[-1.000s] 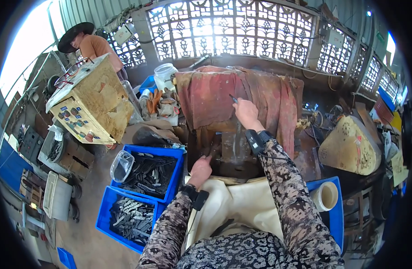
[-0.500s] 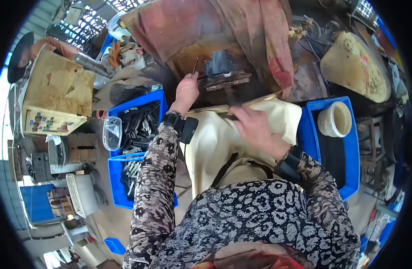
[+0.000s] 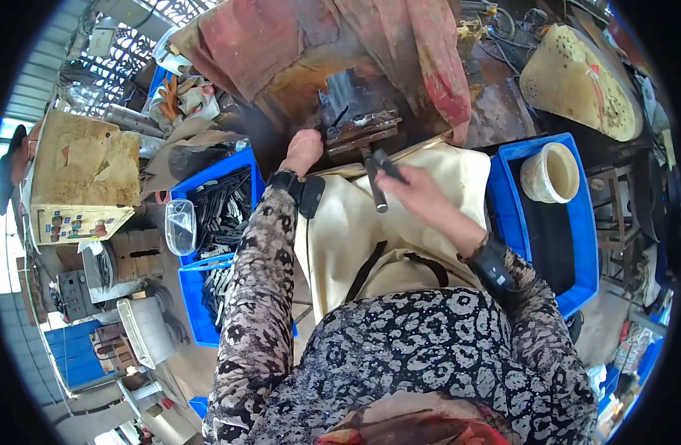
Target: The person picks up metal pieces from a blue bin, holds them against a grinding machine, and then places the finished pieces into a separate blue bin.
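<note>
Cream cloth (image 3: pixel 355 237) spreads between blue bin rims (image 3: pixel 511 208); right hand (image 3: pixel 420 194) grips dark bar (image 3: pixel 387 164).

A knobbed box (image 3: pixel 84 163) stands left, a speckled panel (image 3: pixel 577 85) right.

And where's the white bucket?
In the head view, the white bucket sits to the right of the right hand, in the far end of a blue bin.
</note>
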`<state>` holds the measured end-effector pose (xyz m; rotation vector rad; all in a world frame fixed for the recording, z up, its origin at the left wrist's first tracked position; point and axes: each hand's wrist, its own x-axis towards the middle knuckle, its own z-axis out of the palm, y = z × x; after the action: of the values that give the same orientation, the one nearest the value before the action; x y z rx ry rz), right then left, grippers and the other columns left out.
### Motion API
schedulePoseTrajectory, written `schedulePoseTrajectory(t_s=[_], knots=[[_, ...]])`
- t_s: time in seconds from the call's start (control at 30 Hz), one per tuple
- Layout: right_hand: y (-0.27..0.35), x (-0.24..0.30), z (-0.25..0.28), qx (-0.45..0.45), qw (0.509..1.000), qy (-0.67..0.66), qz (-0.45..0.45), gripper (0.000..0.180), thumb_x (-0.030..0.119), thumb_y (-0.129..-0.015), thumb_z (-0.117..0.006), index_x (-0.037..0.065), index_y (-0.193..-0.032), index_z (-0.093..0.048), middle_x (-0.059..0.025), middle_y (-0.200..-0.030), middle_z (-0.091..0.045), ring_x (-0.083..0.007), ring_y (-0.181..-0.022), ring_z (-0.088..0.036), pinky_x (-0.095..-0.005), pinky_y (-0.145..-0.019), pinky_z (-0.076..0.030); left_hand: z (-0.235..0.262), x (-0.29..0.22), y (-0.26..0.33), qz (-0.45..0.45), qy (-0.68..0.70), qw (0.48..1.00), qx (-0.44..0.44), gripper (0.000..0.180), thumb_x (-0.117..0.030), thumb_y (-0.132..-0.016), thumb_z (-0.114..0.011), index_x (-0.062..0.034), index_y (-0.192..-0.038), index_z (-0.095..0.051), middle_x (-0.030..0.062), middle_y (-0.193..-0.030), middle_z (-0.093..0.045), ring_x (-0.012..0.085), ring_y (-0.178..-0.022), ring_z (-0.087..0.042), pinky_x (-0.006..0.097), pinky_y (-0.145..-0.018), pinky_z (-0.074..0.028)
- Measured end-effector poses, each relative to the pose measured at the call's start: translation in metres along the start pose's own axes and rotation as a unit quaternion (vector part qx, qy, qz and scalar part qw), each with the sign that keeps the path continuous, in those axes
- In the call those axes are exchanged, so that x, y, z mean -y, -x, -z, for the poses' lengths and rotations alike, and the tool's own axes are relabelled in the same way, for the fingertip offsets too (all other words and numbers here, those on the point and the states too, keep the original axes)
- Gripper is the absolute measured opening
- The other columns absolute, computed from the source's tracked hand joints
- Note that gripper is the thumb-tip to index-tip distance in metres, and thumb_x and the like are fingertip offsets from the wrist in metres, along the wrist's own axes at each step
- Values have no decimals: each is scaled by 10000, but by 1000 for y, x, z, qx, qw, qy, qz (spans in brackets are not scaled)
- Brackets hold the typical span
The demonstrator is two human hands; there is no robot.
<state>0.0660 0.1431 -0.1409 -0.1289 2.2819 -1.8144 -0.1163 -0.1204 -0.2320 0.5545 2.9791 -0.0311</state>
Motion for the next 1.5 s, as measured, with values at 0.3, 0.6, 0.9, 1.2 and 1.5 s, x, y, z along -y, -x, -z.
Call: schedulePoseTrajectory(t_s=[0.3,0.6,0.9,1.2,1.5], knots=[[-76,13,22,-26,873,-481,-74,217,23,-927,-529,2,-1142,-534,-142,-1000,-644,-266,-938,-645,-397,-851,-526,97,-72,61,70,298,936,-171,184,-199,-832,-613,-40,-766,-674,151,-869,-683,337,-718,-652,427,-702,-531],[-96,18,-17,-72,812,-580,-5,210,-30,-912,-538,2,-1119,-537,-143,-1054,-633,-281,-1016,-624,-414,-907,-504,105,-135,88,-14,53,956,-287,98,-136,-826,-613,-41,-821,-633,125,-702,-580,321,-618,-612,398,-579,-516],[-82,8,13,-27,836,-548,-15,193,38,-946,-509,40,-1134,-556,-66,-956,-620,-161,-825,-584,-320,-749,-505,129,-109,102,9,478,868,-132,304,34,-865,-506,-40,-1141,-609,118,-913,-650,192,-770,-652,316,-631,-542],[-11,27,28,40,970,-195,-140,276,187,-909,-638,44,-1141,-593,13,-825,-582,-96,-725,-542,-272,-680,-464,61,-20,29,91,680,726,-44,406,96,-877,-484,-57,-1242,-574,94,-1037,-668,160,-865,-649,278,-793,-526],[21,6,8,96,983,97,124,357,195,-809,-744,61,-1121,-635,-39,-837,-648,-158,-698,-614,-293,-660,-497,4,-11,-11,14,511,857,-65,366,64,-859,-476,-74,-1146,-656,123,-1006,-699,231,-960,-661,318,-843,-497]])
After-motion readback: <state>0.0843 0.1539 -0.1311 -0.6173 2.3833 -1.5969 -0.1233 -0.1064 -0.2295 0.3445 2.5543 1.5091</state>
